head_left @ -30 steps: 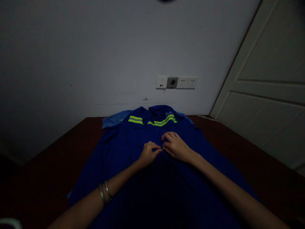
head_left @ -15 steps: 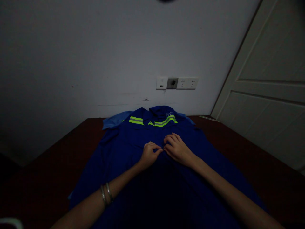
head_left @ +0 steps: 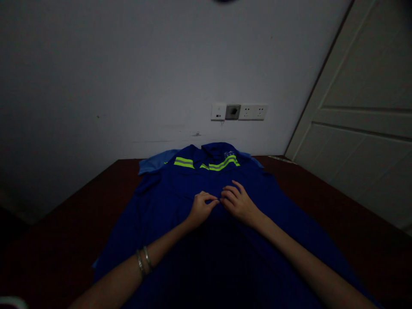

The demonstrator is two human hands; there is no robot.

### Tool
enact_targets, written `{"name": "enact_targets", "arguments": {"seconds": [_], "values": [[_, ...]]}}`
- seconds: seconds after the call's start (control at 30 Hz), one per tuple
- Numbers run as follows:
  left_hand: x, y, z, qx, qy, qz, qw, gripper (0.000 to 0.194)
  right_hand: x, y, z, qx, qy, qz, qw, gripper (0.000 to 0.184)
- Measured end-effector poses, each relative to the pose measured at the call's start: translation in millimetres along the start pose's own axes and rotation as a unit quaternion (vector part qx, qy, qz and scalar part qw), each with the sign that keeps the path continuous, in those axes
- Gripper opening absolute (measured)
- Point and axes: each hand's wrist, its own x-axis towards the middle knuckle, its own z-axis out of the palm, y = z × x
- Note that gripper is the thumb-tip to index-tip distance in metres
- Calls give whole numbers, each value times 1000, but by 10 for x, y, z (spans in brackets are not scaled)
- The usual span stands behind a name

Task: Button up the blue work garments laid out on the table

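A dark blue work jacket [head_left: 167, 193] with yellow-green and grey reflective strips [head_left: 222, 164] lies spread out, its collar toward the wall. At the middle of its front, my left hand [head_left: 201, 207] pinches the cloth between thumb and forefinger. My right hand [head_left: 237, 201] meets it from the right, thumb and fingertips closed at the same spot on the jacket's front edge, with the forefinger slightly raised. Whatever small part lies between the fingertips is too dark to make out. A lighter blue garment [head_left: 156, 162] shows from beneath the jacket at both shoulders.
The dark red-brown table [head_left: 106, 189] reaches back to a pale wall [head_left: 144, 77]. Sockets and a switch plate [head_left: 252, 112] sit on that wall above the collar. A white panelled door [head_left: 360, 124] stands at the right. A pale curved rim [head_left: 13, 302] shows at the bottom left corner.
My right hand's fingers have shifted slightly at the jacket's front edge, the forefinger lifting a little. My left hand stays almost where it was, still pinching. The jacket lies as before.
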Motion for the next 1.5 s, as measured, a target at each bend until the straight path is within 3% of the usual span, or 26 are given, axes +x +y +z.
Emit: {"name": "enact_targets", "arguments": {"seconds": [0.2,1.0,1.23,1.5], "values": [[4,-59,22,-18,-2,4,1000,6,-32,-20,41,12,23,-4,1000,16],[27,-77,28,-122,-78,-145,979,13,-39,-43,62,8,14,2,1000,20],[14,-26,-5,-62,-68,-85,992,11,-48,-21,-62,40,2,62,997,19],[-57,73,-142,31,-52,-16,998,26,-96,-14,-477,44,-14,110,993,20]]}}
